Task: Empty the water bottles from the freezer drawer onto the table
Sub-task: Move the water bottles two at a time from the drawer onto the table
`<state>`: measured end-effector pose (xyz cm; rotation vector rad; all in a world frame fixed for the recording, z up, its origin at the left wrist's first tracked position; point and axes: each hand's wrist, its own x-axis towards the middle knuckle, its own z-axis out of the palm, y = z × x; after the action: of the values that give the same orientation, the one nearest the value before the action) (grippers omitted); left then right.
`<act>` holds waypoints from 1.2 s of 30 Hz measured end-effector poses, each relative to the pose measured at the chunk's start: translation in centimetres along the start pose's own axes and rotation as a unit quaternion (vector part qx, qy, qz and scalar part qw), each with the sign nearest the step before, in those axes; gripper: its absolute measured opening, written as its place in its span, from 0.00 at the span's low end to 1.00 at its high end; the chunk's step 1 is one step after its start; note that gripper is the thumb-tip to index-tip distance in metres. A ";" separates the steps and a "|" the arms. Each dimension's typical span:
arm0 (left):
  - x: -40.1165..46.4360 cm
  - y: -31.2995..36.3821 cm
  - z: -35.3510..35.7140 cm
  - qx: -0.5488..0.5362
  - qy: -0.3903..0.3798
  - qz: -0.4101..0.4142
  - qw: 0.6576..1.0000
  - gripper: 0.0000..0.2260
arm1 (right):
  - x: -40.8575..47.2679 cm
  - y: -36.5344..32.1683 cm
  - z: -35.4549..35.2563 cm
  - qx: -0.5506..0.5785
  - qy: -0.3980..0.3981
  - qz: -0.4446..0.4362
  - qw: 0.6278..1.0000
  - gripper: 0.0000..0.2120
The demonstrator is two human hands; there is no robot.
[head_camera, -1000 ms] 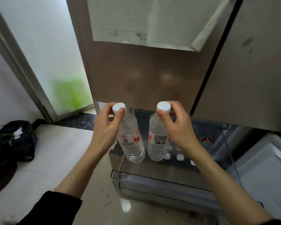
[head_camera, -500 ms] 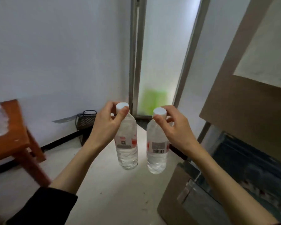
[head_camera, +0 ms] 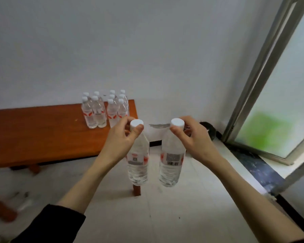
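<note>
While both bottles hang in the air between me and the wooden bench (head_camera: pixel 42 130), I read this as the carrying leg of the job, with the set-down not yet done. My left hand (head_camera: pixel 120 139) pinches the neck of the left bottle (head_camera: pixel 138 160) just under its white cap (head_camera: pixel 136 123), thumb in front and fingers curled behind, and my right hand (head_camera: pixel 194 137) grips the right bottle (head_camera: pixel 171 158) the same way beneath its own cap (head_camera: pixel 177 122). Holding them by the neck lets each one dangle close to upright, so the weight hangs straight down, and it keeps my fingers clear of the base when it meets the wood. The two bottles hang side by side, near each other but apart, over the pale floor (head_camera: pixel 147 216) just off the bench's right end. On that end, against the white wall (head_camera: pixel 147 50), a cluster of bottles (head_camera: pixel 105 109) already stands upright in tight rows, caps up, so I judge the emptying is well along; packing them close at the back leaves the front of the bench bare for more. I would aim for the bare wood just in front of that cluster. A careless swing could topple the standing ones. The freezer drawer is out of view. A frosted glass door (head_camera: pixel 279 120) stands at the right.
</note>
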<state>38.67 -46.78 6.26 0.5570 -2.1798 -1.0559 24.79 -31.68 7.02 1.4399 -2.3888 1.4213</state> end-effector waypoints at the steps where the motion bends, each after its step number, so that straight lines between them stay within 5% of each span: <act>1: 0.5 -1.3 -1.5 0.007 0.007 -0.008 1.000 0.10 | 1.3 -0.4 1.8 0.003 -0.011 -0.007 1.000 0.14; 23: 20.6 -25.6 -14.6 0.108 0.055 -0.221 0.968 0.07 | 30.8 1.8 30.1 -0.132 -0.286 -0.164 0.935 0.22; 36: 30.3 -36.6 -17.0 0.061 0.003 -0.246 0.967 0.12 | 37.8 2.9 42.4 -0.148 -0.310 -0.041 0.938 0.20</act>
<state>32.74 -95.81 -4.21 1.2026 -2.1622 -1.1635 18.32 -87.11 -3.79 2.0901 -2.6569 0.5923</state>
